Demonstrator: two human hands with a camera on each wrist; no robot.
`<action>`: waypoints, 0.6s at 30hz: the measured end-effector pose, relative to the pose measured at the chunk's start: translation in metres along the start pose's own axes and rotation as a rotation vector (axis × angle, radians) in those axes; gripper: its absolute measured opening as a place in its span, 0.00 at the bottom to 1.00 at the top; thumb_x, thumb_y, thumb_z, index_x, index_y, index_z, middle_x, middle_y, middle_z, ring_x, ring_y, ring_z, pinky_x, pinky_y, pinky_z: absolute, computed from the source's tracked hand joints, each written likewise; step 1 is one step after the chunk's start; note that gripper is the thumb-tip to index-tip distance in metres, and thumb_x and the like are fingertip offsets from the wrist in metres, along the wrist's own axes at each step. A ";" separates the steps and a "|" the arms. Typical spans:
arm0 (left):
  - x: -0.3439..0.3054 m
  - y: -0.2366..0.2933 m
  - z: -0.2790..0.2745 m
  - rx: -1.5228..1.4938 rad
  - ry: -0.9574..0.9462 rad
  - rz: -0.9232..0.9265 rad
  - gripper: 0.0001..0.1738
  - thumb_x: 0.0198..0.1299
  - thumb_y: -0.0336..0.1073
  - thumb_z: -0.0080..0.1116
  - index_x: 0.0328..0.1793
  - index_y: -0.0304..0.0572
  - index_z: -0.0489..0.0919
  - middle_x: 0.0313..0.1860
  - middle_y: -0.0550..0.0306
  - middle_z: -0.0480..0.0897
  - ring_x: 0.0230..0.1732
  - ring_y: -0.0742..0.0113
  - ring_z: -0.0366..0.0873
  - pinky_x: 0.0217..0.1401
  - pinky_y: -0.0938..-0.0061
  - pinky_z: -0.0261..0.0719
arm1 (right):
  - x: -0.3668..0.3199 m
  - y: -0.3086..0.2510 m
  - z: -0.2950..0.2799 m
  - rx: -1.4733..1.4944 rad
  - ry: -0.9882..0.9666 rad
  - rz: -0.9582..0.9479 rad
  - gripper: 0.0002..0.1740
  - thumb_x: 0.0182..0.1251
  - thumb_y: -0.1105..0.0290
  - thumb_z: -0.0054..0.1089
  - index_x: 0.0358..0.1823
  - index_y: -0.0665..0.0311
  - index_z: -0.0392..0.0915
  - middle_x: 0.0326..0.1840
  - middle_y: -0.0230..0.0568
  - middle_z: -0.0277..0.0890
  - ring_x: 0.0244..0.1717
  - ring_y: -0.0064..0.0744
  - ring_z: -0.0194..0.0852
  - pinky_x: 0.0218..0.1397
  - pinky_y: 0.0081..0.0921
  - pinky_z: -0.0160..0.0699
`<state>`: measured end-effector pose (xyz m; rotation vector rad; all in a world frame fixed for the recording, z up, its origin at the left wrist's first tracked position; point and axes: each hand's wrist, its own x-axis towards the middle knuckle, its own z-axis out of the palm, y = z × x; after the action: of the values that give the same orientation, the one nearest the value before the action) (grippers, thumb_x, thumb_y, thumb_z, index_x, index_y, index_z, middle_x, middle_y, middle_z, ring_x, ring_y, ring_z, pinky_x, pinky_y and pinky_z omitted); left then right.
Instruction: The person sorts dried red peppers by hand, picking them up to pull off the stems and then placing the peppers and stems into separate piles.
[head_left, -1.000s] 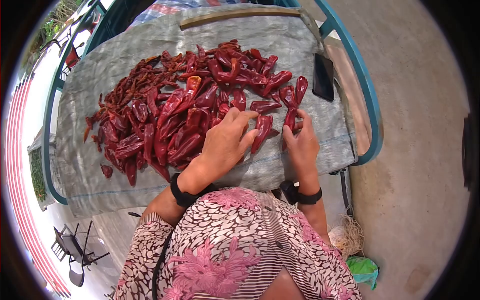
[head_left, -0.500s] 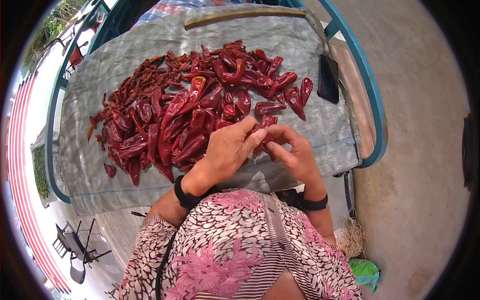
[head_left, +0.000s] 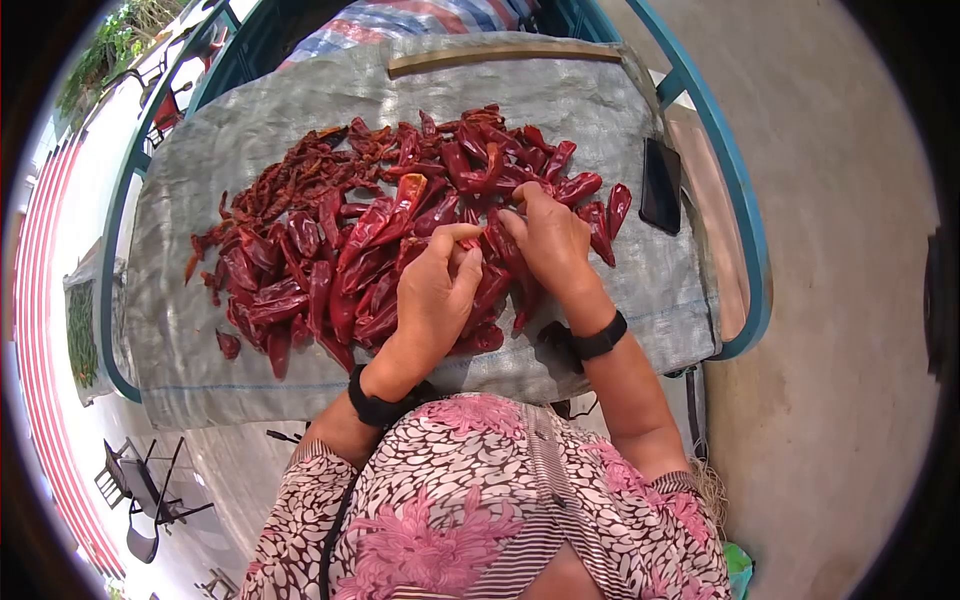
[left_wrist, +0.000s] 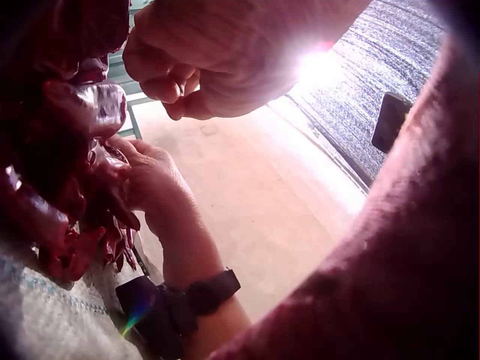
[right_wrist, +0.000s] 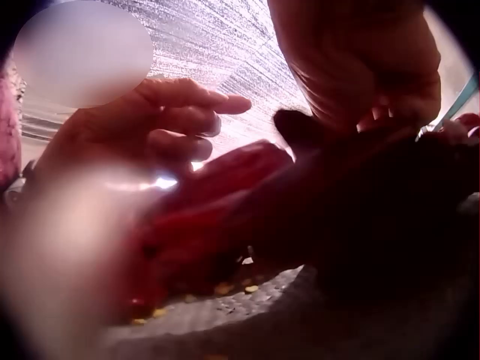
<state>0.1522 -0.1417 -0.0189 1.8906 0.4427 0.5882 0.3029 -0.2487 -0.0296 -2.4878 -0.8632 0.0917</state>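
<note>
A broad pile of dried red chili peppers [head_left: 345,265] covers the middle of a grey woven sheet [head_left: 640,300]. My right hand [head_left: 555,240] is over the pile's right side, thumb and fingers bent down round a red chili pepper [head_left: 508,245]. The left wrist view shows that right hand [left_wrist: 161,187] with its fingertips on a glossy pepper. Beside it, my left hand [head_left: 435,295] hovers at the pile's front, fingers loosely bent. No pepper shows between the left hand's fingers [right_wrist: 191,120] in the right wrist view.
A teal metal rail [head_left: 750,240] curves round the sheet. A black phone [head_left: 661,185] lies near the right edge, and a wooden strip [head_left: 505,58] along the back. Smaller, more shrivelled peppers [head_left: 290,180] lie at the back left. A striped plastic cloth [head_left: 400,22] is behind.
Both hands met at a pepper half a second ago; now they are apart. My right hand has moved up and left onto the pile, from its right edge. The left hand has drawn slightly left.
</note>
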 end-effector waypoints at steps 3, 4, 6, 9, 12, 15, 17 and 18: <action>-0.003 -0.002 0.002 0.015 -0.030 -0.014 0.11 0.72 0.27 0.58 0.58 0.38 0.79 0.26 0.64 0.73 0.29 0.78 0.68 0.34 0.79 0.70 | 0.006 -0.008 0.011 0.050 -0.016 0.053 0.19 0.64 0.59 0.70 0.51 0.58 0.76 0.44 0.44 0.87 0.48 0.52 0.87 0.48 0.48 0.82; -0.002 -0.002 0.003 0.019 -0.042 -0.025 0.11 0.72 0.27 0.58 0.58 0.38 0.79 0.26 0.64 0.73 0.29 0.78 0.68 0.34 0.78 0.71 | 0.007 -0.010 0.013 0.080 -0.017 0.073 0.20 0.63 0.59 0.70 0.51 0.59 0.76 0.43 0.44 0.87 0.48 0.51 0.87 0.48 0.48 0.83; -0.002 -0.008 0.006 0.021 -0.036 -0.011 0.12 0.70 0.33 0.61 0.58 0.45 0.80 0.27 0.54 0.80 0.27 0.59 0.80 0.33 0.66 0.76 | 0.008 -0.008 0.018 0.132 -0.030 0.041 0.20 0.61 0.59 0.70 0.52 0.59 0.76 0.42 0.43 0.88 0.48 0.50 0.87 0.49 0.47 0.83; -0.003 -0.009 0.009 0.043 -0.024 -0.008 0.13 0.69 0.32 0.61 0.58 0.44 0.80 0.26 0.54 0.80 0.26 0.59 0.80 0.32 0.66 0.76 | 0.010 -0.007 0.015 0.231 -0.110 0.104 0.21 0.60 0.61 0.68 0.52 0.59 0.79 0.43 0.43 0.88 0.49 0.49 0.87 0.51 0.47 0.82; -0.003 -0.014 0.009 0.006 0.003 0.006 0.15 0.69 0.31 0.61 0.60 0.42 0.78 0.26 0.54 0.80 0.26 0.61 0.79 0.31 0.67 0.76 | 0.012 0.002 0.023 0.307 -0.123 0.100 0.20 0.59 0.64 0.67 0.53 0.60 0.83 0.43 0.42 0.88 0.47 0.46 0.87 0.51 0.44 0.82; -0.002 -0.010 0.007 0.025 0.023 -0.014 0.18 0.69 0.31 0.62 0.63 0.38 0.76 0.26 0.54 0.80 0.25 0.62 0.79 0.31 0.67 0.76 | 0.008 0.005 0.020 0.508 0.016 0.060 0.17 0.60 0.68 0.66 0.52 0.61 0.84 0.41 0.40 0.86 0.41 0.39 0.87 0.47 0.36 0.83; -0.001 -0.007 0.005 0.060 0.036 -0.028 0.21 0.69 0.33 0.63 0.65 0.36 0.75 0.25 0.54 0.80 0.24 0.63 0.78 0.31 0.67 0.76 | 0.003 -0.006 0.005 0.629 0.116 0.015 0.16 0.62 0.72 0.65 0.51 0.61 0.84 0.41 0.38 0.85 0.38 0.33 0.85 0.45 0.30 0.82; -0.001 -0.006 0.005 0.078 0.043 -0.035 0.22 0.69 0.34 0.64 0.65 0.35 0.74 0.25 0.54 0.80 0.23 0.64 0.77 0.31 0.67 0.76 | -0.002 -0.012 -0.003 0.660 0.154 -0.019 0.15 0.62 0.74 0.65 0.51 0.61 0.84 0.42 0.37 0.85 0.37 0.30 0.84 0.43 0.27 0.81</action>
<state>0.1544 -0.1434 -0.0257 1.9428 0.5326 0.5964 0.2955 -0.2430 -0.0217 -1.8428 -0.6552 0.1487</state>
